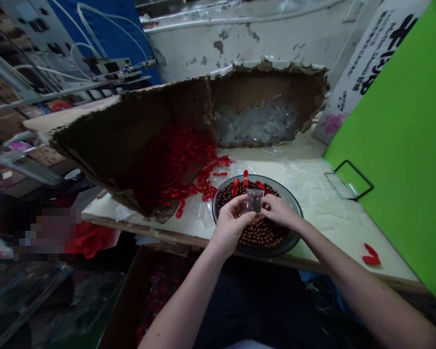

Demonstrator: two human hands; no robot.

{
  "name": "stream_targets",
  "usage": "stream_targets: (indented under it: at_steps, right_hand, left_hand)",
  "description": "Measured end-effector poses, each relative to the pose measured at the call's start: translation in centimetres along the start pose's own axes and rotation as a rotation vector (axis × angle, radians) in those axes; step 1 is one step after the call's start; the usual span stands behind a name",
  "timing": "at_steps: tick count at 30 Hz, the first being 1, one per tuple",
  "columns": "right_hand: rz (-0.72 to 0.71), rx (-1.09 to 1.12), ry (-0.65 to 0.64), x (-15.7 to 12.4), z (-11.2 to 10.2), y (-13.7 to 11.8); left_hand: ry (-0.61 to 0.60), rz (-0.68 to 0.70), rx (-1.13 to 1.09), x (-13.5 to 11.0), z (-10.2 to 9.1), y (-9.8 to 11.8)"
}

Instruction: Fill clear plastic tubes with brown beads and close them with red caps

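Observation:
My left hand pinches a small clear plastic box between thumb and fingers, above a bowl. Dark round beads show through the box's walls. Close against its right side, my right hand has its fingers drawn together; whatever may be in them is hidden. Under both hands, a grey bowl holds many shiny brown beads. Several red plastic caps lie on the beads near the far rim, including an upright one and a leaning one.
Behind the bowl, a torn cardboard box holds a heap of red caps and clear plastic pieces. Red caps spill onto the white table. A green panel with a black handle stands right, near an open red cap.

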State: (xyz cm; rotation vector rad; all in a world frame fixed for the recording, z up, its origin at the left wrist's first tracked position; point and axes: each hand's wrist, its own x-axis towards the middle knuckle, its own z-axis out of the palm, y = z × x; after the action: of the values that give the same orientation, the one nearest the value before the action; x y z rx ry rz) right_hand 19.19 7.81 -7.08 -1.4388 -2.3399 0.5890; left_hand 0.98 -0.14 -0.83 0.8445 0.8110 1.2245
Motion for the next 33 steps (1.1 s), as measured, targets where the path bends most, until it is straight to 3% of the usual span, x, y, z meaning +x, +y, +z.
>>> stream_targets:
  at_steps: [3,7,9,12,16,28,33]
  right_hand:
    - [0.008,0.038,0.069,-0.2,-1.6,-0.6]
    - [-0.027,0.368,0.23,-0.8,-5.1,-2.8]
    - [-0.066,0.522,0.179,-1.3,-6.6,-4.2]
    - [-0.128,0.559,0.004,-1.6,-7.8,-5.8]
    - [-0.168,0.429,-0.107,-1.6,-7.7,-6.1]
    - [-0.151,0.392,-0.043,-1.6,-6.6,-5.4]
    - [-0.126,0.4,-0.039,-1.4,-5.7,-4.8]
  left_hand:
    - [-0.005,-0.015,0.018,0.1,-0.3,-0.2]
    - [-0.03,-0.038,0.035,0.7,-1.3,-1.0]
    - [-0.041,-0.044,0.063,1.0,-1.7,-1.3]
    - [-0.064,-0.061,0.088,1.4,-2.0,-1.5]
    - [-0.092,-0.09,0.095,1.7,-2.3,-1.3]
    - [-0.077,-0.091,0.11,2.5,-2.7,-1.6]
    - [-0.107,-0.048,0.283,2.7,-3.0,-0.9]
